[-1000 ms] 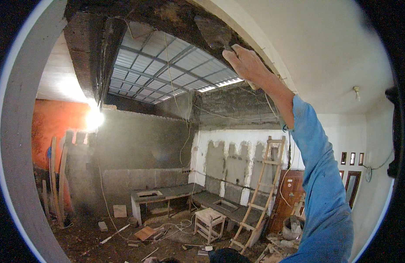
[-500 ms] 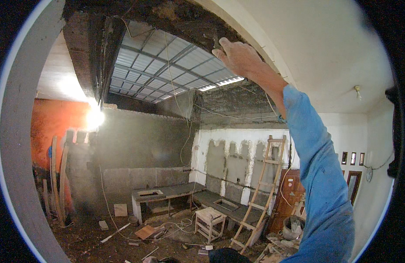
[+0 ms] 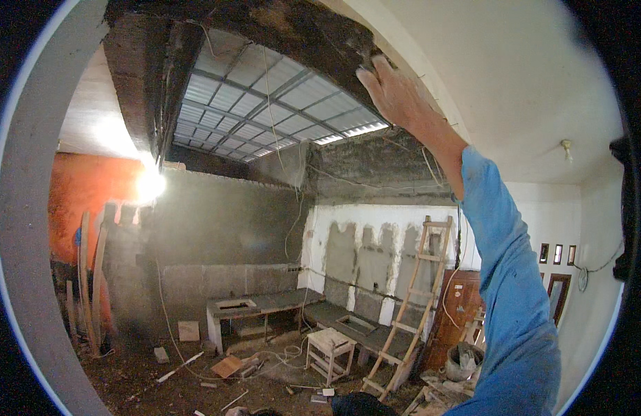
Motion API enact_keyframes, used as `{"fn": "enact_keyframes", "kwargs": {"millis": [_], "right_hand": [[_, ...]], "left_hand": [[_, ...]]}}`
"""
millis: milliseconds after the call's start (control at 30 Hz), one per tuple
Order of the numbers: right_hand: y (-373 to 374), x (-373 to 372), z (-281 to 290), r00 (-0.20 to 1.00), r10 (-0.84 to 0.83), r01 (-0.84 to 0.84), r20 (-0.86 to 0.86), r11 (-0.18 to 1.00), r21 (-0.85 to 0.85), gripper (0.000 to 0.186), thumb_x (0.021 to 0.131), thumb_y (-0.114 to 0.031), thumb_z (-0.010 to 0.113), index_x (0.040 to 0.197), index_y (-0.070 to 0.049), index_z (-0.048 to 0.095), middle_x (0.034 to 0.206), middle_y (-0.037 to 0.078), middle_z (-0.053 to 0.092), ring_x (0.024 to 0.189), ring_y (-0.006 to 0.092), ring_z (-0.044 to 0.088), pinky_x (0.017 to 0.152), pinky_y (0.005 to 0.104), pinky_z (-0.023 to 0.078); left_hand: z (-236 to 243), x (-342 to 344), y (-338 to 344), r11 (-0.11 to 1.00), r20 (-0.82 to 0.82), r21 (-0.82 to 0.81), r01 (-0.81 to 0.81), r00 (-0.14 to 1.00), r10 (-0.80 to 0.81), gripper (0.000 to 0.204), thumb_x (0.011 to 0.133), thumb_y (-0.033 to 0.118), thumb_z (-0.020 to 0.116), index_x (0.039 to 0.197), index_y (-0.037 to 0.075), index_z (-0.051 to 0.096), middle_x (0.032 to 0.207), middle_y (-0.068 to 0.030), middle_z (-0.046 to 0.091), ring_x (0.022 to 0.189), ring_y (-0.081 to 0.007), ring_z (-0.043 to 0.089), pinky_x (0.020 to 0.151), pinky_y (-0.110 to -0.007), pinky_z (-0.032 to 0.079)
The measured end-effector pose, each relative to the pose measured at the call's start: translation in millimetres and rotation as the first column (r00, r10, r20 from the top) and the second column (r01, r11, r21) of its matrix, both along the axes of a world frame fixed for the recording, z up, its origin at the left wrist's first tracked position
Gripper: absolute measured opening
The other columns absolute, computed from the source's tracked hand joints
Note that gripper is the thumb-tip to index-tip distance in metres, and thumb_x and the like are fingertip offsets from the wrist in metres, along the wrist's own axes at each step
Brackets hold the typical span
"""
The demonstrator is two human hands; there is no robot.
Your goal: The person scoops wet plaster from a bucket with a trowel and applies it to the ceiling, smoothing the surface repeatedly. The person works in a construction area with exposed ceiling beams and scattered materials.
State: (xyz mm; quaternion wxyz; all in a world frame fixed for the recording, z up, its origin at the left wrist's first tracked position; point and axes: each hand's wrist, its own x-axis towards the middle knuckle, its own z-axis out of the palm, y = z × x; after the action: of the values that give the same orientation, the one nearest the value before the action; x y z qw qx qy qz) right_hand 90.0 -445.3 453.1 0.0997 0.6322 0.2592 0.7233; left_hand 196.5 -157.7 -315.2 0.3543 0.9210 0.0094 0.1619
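My right hand (image 3: 398,90) is raised high at the end of a blue-sleeved arm, against the underside of a dark, rough overhead beam (image 3: 292,31). Its fingers are bent. A small greyish shape shows at the fingertips, too blurred to name. Pale smears mark the fingers and thumb. Along the beam's right side, next to the hand, runs the edge of the white ceiling (image 3: 514,76). My left hand is out of view.
A wooden ladder (image 3: 412,305) leans at the right, near a wooden stool (image 3: 331,352) and a grey counter (image 3: 261,303) with cut-outs. Boards, cable and rubble litter the floor. A bucket (image 3: 464,360) stands lower right. Loose wires hang from above; a bright lamp (image 3: 151,186) glows left.
My right hand has moved a little to the right and slightly down along the beam, its fingers still bent. The sleeve has shifted with it.
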Motion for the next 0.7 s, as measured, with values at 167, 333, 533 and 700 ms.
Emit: {"fn": "enact_keyframes", "kwargs": {"millis": [167, 333, 533, 700], "right_hand": [[29.5, 2.7, 33.1, 1.000, -0.002, 0.002, 0.006, 0.996, -0.091, 0.049, 0.097, -0.048, 0.039, 0.108, -0.002, 0.049, 0.089, 0.028, 0.065, 0.087, 0.0484, 0.062, 0.082, 0.0570, 0.047], [18.1, 14.1, 34.9, 0.991, -0.122, 0.122, -0.055, 0.993, 0.003, 0.050, 0.097, -0.050, 0.038, 0.109, -0.003, 0.051, 0.091, 0.029, 0.065, 0.090, 0.0463, 0.063, 0.082, 0.0569, 0.047], [-11.8, 22.9, 21.6, 0.967, -0.210, 0.219, -0.142, 0.974, 0.054, 0.047, 0.097, -0.047, 0.042, 0.109, -0.003, 0.050, 0.089, 0.027, 0.066, 0.085, 0.0457, 0.064, 0.077, 0.0558, 0.050], [-30.7, 25.1, -1.9, 0.949, -0.280, 0.295, -0.148, 0.951, 0.090, 0.045, 0.096, -0.046, 0.044, 0.109, -0.003, 0.050, 0.083, 0.026, 0.066, 0.084, 0.0440, 0.065, 0.075, 0.0563, 0.050]], "left_hand": [[36.9, -27.2, -8.1, 0.999, -0.013, -0.039, 0.014, 1.000, -0.014, 0.037, 0.064, 0.038, 0.082, 0.082, 0.007, 0.072, 0.081, -0.0179, 0.069, 0.080, -0.0345, 0.067, 0.069, -0.045, 0.053], [51.4, -42.8, -8.2, 0.992, 0.004, -0.119, 0.034, 0.999, -0.034, 0.035, 0.065, 0.035, 0.083, 0.081, 0.006, 0.071, 0.080, -0.0186, 0.068, 0.078, -0.0359, 0.066, 0.067, -0.045, 0.053], [52.8, -44.1, -6.4, 1.000, -0.030, -0.008, -0.026, 0.999, 0.026, 0.034, 0.066, 0.034, 0.082, 0.081, 0.006, 0.071, 0.081, -0.0191, 0.068, 0.080, -0.0364, 0.066, 0.068, -0.045, 0.053], [45.8, -40.6, 1.9, 0.999, -0.076, -0.044, -0.002, 0.997, -0.002, 0.034, 0.066, 0.035, 0.081, 0.080, 0.006, 0.071, 0.080, -0.0188, 0.068, 0.080, -0.0365, 0.066, 0.069, -0.045, 0.053]]}}
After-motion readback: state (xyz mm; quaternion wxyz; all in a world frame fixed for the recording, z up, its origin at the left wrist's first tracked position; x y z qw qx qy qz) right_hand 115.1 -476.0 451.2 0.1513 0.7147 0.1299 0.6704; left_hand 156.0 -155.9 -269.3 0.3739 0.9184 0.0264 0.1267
